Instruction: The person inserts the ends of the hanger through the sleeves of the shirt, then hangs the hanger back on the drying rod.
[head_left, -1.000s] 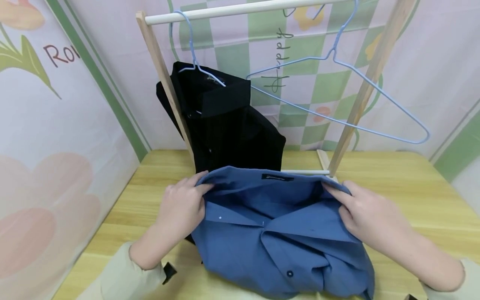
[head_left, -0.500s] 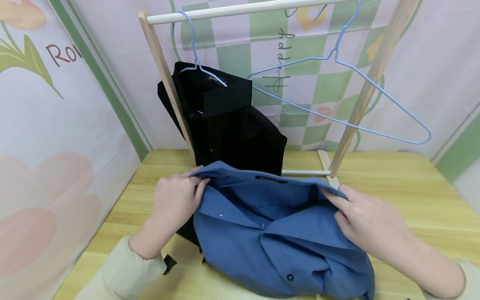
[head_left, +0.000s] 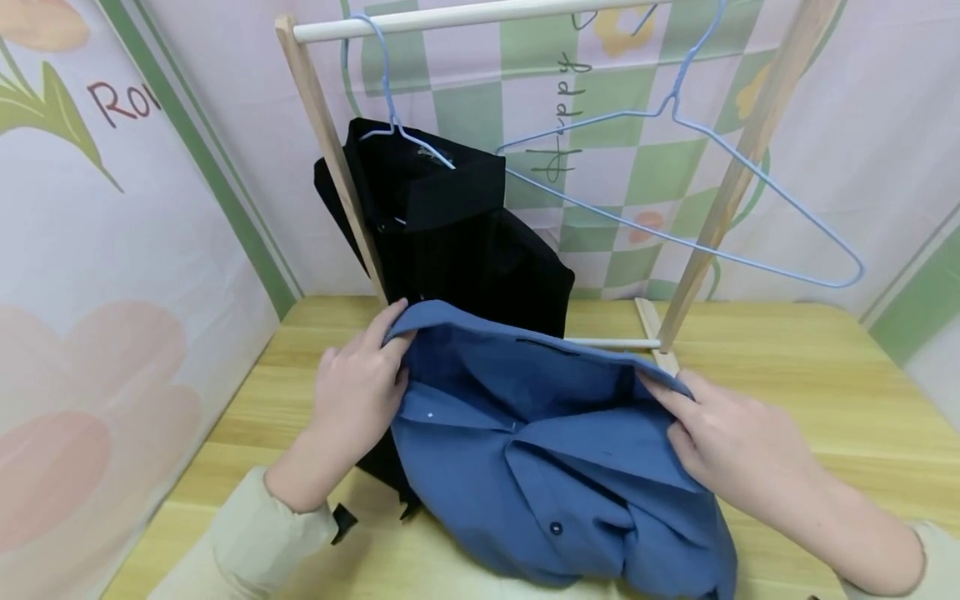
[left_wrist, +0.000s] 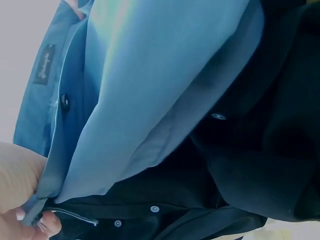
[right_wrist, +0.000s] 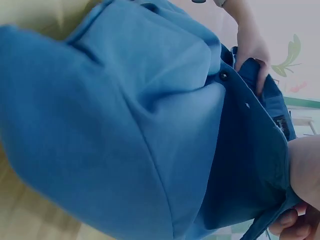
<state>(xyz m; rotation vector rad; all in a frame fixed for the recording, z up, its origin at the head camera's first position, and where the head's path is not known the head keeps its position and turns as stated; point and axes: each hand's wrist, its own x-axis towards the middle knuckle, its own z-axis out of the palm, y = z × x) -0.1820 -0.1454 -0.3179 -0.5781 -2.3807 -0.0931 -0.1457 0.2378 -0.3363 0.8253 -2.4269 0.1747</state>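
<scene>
A blue button-up shirt [head_left: 480, 475] is stretched between my two hands, its neckline facing up and gaping. At the left end of the collar, my left hand [head_left: 356, 392] pinches the edge between thumb and fingers. My right hand [head_left: 738, 425] grips the other end, its forefinger inside the collar. The right wrist view shows the shirt front [right_wrist: 140, 120] bunched, with a dark button near the neck. Behind it hangs a black shirt [head_left: 457, 267] on a light-blue hanger [head_left: 388, 92]; the blue cloth covers part of it.
A wooden rack with a white top rail [head_left: 480, 15] stands on the wood-grain table [head_left: 817, 375]. From its right side hangs a second light-blue hanger [head_left: 667, 108], above and behind the blue shirt. Printed cloth [head_left: 150, 333] walls the space at left and back.
My left hand has risen slightly, lifting the left side of the blue shirt's collar higher against the black shirt. The shirt body has shifted a little up and left. My right hand has barely moved.
</scene>
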